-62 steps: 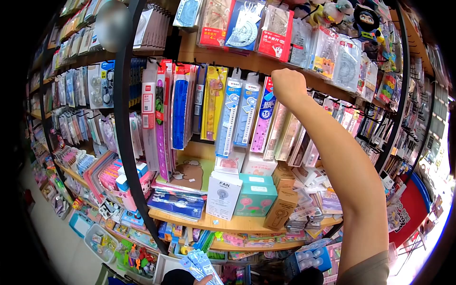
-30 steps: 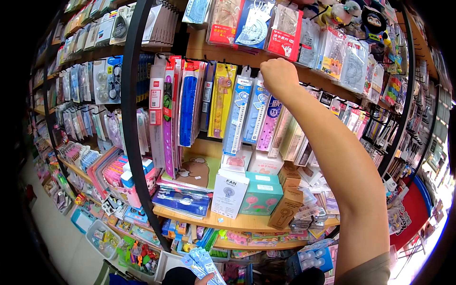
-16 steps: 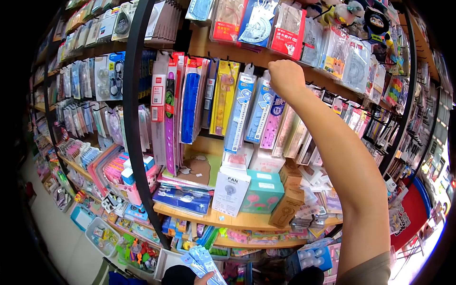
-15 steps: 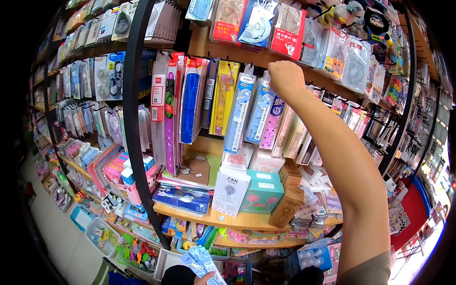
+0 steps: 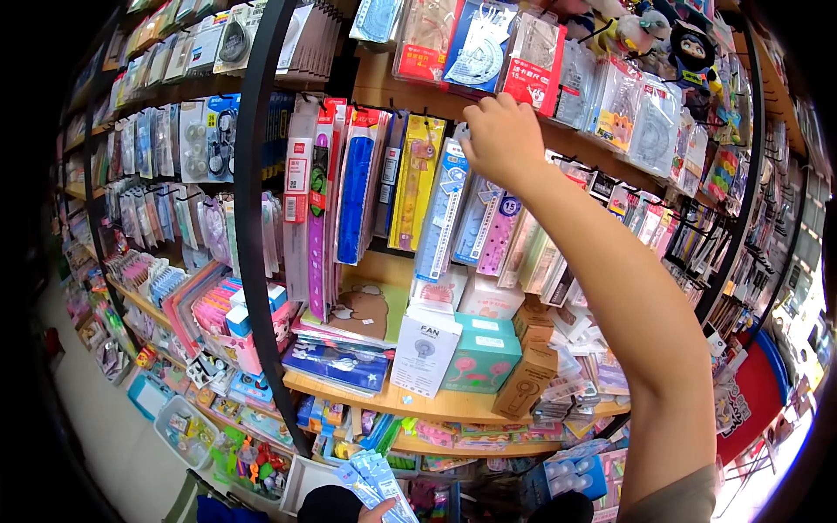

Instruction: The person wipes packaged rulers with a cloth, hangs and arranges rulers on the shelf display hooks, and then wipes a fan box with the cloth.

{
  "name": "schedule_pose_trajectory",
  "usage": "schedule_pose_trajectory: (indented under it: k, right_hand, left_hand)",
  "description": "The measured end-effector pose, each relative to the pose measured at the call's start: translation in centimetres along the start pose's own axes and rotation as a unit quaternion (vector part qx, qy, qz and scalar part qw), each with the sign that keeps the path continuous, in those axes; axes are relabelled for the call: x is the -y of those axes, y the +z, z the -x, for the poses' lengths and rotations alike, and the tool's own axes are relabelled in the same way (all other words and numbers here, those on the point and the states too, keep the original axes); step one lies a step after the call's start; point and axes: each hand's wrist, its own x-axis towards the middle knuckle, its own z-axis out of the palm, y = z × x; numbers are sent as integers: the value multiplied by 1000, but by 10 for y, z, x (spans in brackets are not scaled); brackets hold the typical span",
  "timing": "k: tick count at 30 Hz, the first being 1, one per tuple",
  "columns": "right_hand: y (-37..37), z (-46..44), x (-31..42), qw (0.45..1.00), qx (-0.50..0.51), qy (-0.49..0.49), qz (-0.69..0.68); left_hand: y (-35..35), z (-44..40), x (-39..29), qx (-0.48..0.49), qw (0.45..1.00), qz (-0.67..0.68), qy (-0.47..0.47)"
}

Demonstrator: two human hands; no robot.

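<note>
Rulers [image 5: 475, 222] are hanging just below the right hand [image 5: 501, 135], its grip unclear; crowding could be making them snag. The left hand [image 5: 377, 511] is clutching fanned packs [image 5: 370, 478], perhaps risking slips.

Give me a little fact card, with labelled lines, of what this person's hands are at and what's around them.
Place: shop shelving, goods on hooks
Right hand: raised at the tops of hanging blue-labelled packs; its grip is unclear
Left hand: low in view, partly cut off, holding light-blue packets
Beside the packs: a yellow pack
Below: a white FAN box next to a green box, on a wooden shelf
</note>
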Motion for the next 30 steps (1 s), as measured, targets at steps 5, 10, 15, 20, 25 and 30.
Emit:
schedule_pose_trajectory:
  k: [5,10,15,20,25,30]
  right_hand:
    - [12,-17,9,994,98,9,39]
    - [17,-21,12,992,116,-8,57]
    - [22,-22,11,992,123,0,31]
    - [18,-24,9,991,132,19,28]
    - [18,-26,11,989,143,21,27]
    - [18,-25,13,991,132,30,19]
  left_hand:
    - [-3,-3,0,-15,1000,17,-5]
    - [2,3,-8,-20,1000,17,6]
    - [-5,-2,-6,-24,999,12,-17]
    - [-6,-2,-6,-5,1000,16,11]
    - [-10,-7,-5,3,1000,25,2]
    - [-10,-3,-5,-2,999,29,13]
